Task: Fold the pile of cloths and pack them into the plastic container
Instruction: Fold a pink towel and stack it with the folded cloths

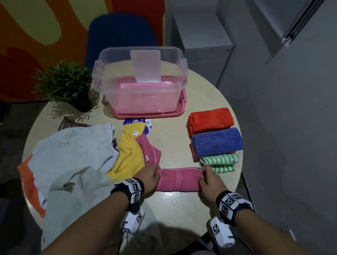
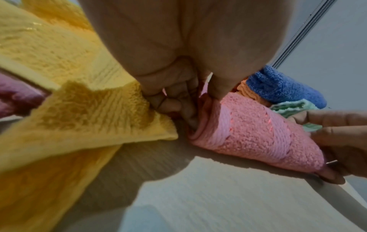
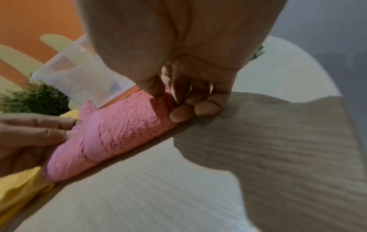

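Two hands are gripping the folded pink cloth [image 1: 178, 179], which is lying low in the centre of the head view on the desk [image 1: 170, 206]: the left hand [image 1: 149, 178] is pinching its left end and the right hand [image 1: 209, 184] its right end, the fingers [image 3: 181, 115] of each curled onto the terry with a thumb pressing on top. It is looking light, soft and thick-piled, so it is likely going to sag and spring open unless both short ends are being held at once, layers pinched together; the surface is offering plenty of friction and nothing fragile. To the left, the yellow cloth [image 1: 127, 154] and a second pink cloth [image 1: 149, 151] are lying unfolded and touching the left hand, with pale and orange cloths spreading toward the lower left edge. To the right, just beside the right hand, the green-striped cloth [image 1: 218, 162], blue cloth [image 1: 217, 145] and red cloth [image 1: 210, 119] are sitting folded in a row, close to the desk's right rim. The plastic container [image 1: 140, 80] is standing open at upper centre on its pink lid [image 1: 150, 115], with a clear stretch of desk between it and the hands, so a straight lift forward is seeming unobstructed. A potted plant [image 1: 65, 81] is standing at the upper left.
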Available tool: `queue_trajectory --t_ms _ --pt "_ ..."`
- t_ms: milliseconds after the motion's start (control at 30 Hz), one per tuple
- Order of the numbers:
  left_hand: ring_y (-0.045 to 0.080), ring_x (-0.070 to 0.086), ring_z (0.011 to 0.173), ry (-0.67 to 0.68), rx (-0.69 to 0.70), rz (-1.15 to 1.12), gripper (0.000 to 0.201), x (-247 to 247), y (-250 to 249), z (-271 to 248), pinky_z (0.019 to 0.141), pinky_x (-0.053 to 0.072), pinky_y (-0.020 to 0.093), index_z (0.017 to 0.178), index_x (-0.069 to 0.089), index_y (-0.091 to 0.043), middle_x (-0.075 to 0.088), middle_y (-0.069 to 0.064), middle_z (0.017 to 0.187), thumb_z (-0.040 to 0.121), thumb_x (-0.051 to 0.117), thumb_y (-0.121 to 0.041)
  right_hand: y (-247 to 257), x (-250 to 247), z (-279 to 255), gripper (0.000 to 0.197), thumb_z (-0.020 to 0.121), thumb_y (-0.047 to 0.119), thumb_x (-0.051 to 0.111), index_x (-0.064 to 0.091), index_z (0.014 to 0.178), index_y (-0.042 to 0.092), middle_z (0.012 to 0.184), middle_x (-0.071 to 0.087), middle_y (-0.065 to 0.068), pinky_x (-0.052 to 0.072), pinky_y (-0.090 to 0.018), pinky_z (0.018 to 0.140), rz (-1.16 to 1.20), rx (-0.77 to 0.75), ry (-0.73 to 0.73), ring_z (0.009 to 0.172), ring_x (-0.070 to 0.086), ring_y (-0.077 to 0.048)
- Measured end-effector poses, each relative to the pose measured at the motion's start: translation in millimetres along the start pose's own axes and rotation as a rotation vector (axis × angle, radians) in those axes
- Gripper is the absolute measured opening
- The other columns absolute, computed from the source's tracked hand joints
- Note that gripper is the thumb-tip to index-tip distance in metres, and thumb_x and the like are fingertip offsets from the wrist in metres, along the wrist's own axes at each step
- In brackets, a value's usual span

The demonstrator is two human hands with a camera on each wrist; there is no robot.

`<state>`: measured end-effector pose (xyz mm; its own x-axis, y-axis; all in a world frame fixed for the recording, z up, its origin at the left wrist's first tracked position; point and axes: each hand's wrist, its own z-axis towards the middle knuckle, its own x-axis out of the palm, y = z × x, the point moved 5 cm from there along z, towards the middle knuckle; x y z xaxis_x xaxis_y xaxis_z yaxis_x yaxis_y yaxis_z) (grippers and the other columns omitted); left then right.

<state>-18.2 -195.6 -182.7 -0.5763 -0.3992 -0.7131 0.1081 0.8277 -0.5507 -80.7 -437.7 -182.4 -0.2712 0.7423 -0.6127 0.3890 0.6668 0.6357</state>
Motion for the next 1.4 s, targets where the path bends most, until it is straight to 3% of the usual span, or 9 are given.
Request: queue_trajectory --t_ms 233,400,633,733,933,1033,1100,1233,1400 --pt "0.028 0.061 0.092 0.028 -0.006 -0.035 0.015 -3 -1 4 0.079 0.048 0.034 0.109 0.052 -0.014 0.066 0.011 0.1 0.1 0.043 -0.022 12 2 -17 0.047 0.083 0.036 0.062 0.027 0.113 0.034 0.092 0.066 0.003 0.055 -0.037 0.072 0.029 -0.09 0.027 0.077 0.066 -0.013" --pt "0.027 0.061 0.09 0.033 0.014 -0.014 0.015 -5 -6 1 0.078 0.048 0.034 0.109 0.055 -0.012 0.066 0.011 0.098 0.097 0.046 -0.016 7 1 -10 0.032 0.088 0.027 0.058 0.031 0.105 0.033 0.079 0.065 -0.004 0.055 -0.045 0.068 -0.019 -0.076 0.041 0.068 0.064 -0.018" --pt "0.024 0.054 0.095 -0.007 0.062 0.046 0.007 -10 -5 -4 0.078 0.036 0.028 0.09 0.051 -0.015 0.059 0.009 0.101 0.092 0.048 -0.009 6 7 -7 0.017 0.098 0.03 0.052 0.036 0.1 0.034 0.078 0.061 0.004 0.05 -0.038 0.068 -0.073 -0.138 0.089 0.069 0.06 -0.013" --pt "0.026 0.06 0.094 -0.02 0.035 0.051 0.014 -15 -7 -1 0.074 0.04 0.028 0.1 0.058 -0.008 0.064 0.011 0.102 0.096 0.046 -0.013 7 7 -6 0.013 0.098 0.026 0.05 0.038 0.097 0.032 0.076 0.06 0.003 0.049 -0.039 0.069 -0.108 -0.152 0.06 0.068 0.058 -0.015" --pt "0.024 0.062 0.094 -0.059 0.021 0.043 0.016 -13 -8 0 0.075 0.042 0.025 0.111 0.054 -0.01 0.066 0.009 0.105 0.097 0.048 -0.016 15 11 -7 0.029 0.084 0.018 0.062 0.056 0.111 0.024 0.104 0.045 0.0 0.049 -0.035 0.075 -0.454 -0.359 -0.097 0.089 0.049 -0.018" --pt "0.023 0.063 0.092 -0.071 -0.023 0.06 0.016 -11 -7 1 0.079 0.048 0.03 0.112 0.051 -0.013 0.065 0.006 0.104 0.097 0.049 -0.017 24 22 -13 0.054 0.065 0.007 0.071 0.058 0.114 0.023 0.12 0.05 0.001 0.05 -0.033 0.085 -0.592 -0.511 -0.041 0.103 0.051 -0.02" --pt "0.024 0.062 0.089 -0.077 -0.018 0.123 0.014 -11 -9 0 0.075 0.049 0.032 0.111 0.05 -0.014 0.061 0.007 0.105 0.097 0.048 -0.018 28 27 -18 0.05 0.071 0.012 0.066 0.06 0.12 0.021 0.127 0.054 0.0 0.051 -0.035 0.092 -0.601 -0.568 0.03 0.11 0.054 -0.02" --pt "0.026 0.054 0.095 -0.106 0.179 0.485 0.023 -10 -20 -2 0.075 0.045 0.037 0.115 0.055 -0.019 0.048 0.005 0.114 0.093 0.05 -0.025 31 24 -19 0.04 0.086 0.021 0.049 0.062 0.125 0.018 0.132 0.055 -0.001 0.048 -0.036 0.098 -0.539 -0.513 0.056 0.116 0.054 -0.021" --pt "0.019 0.051 0.105 -0.008 0.28 0.471 0.018 -9 -26 -7 0.083 0.03 0.03 0.102 0.058 -0.025 0.06 -0.007 0.106 0.087 0.049 -0.023 33 30 -7 0.047 0.074 0.008 0.06 0.063 0.119 0.018 0.127 0.052 0.001 0.048 -0.033 0.092 -0.529 -0.391 0.099 0.112 0.054 -0.023"
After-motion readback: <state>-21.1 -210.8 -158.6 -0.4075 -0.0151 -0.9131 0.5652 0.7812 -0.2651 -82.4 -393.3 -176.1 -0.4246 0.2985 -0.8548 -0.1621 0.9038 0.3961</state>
